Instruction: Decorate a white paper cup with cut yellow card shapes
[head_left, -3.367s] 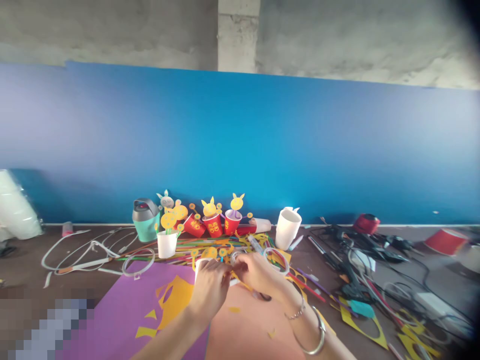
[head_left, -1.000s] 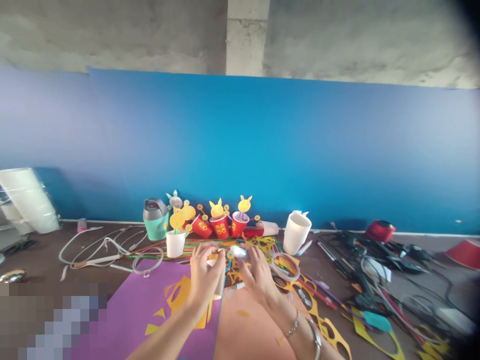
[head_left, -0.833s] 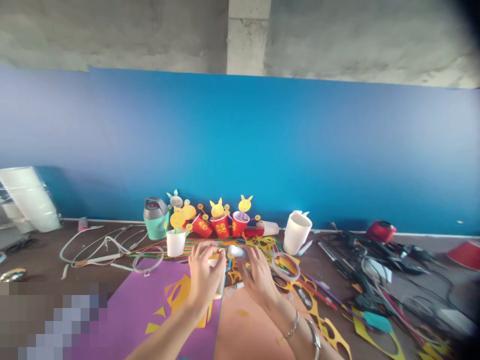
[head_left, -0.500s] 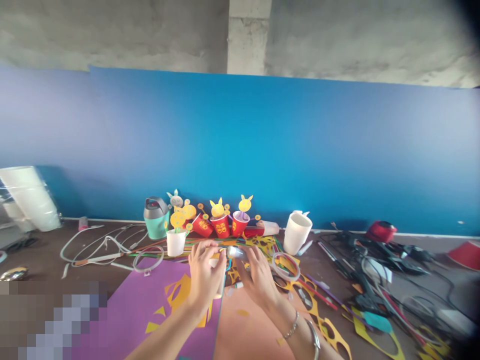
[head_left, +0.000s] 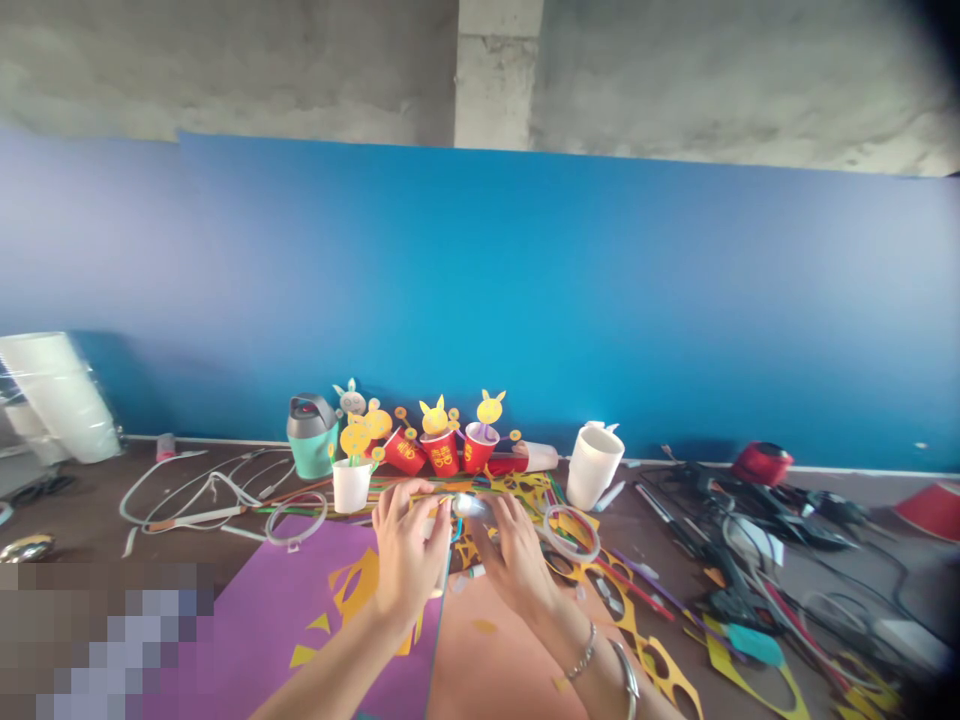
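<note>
My left hand (head_left: 409, 545) and my right hand (head_left: 517, 560) are raised close together over the sheets, both with fingers closed. Between their fingertips is a small, shiny, whitish tube-like piece (head_left: 469, 504), blurred. My right fingers grip its right end. At its left end my left thumb and fingers pinch something small and yellowish that I cannot make out. Behind my left fingers, a pale cup-like object (head_left: 436, 592) is mostly hidden, with a bit of blue stem (head_left: 457, 530) beside it. Below lie a purple sheet (head_left: 255, 610) and an orange sheet (head_left: 502, 675).
Red cups (head_left: 440, 455) and a white cup (head_left: 351, 487) bearing yellow paper animal heads stand at the back, near a green container (head_left: 313, 450). White stacked cups (head_left: 596, 465) stand right of centre. Yellow cut-out scraps (head_left: 660, 670), cables (head_left: 750, 560) and a tape roll (head_left: 570, 532) lie around.
My left hand has shifted very slightly left. Both hands otherwise keep their grip on the small piece, and the objects around have not moved.
</note>
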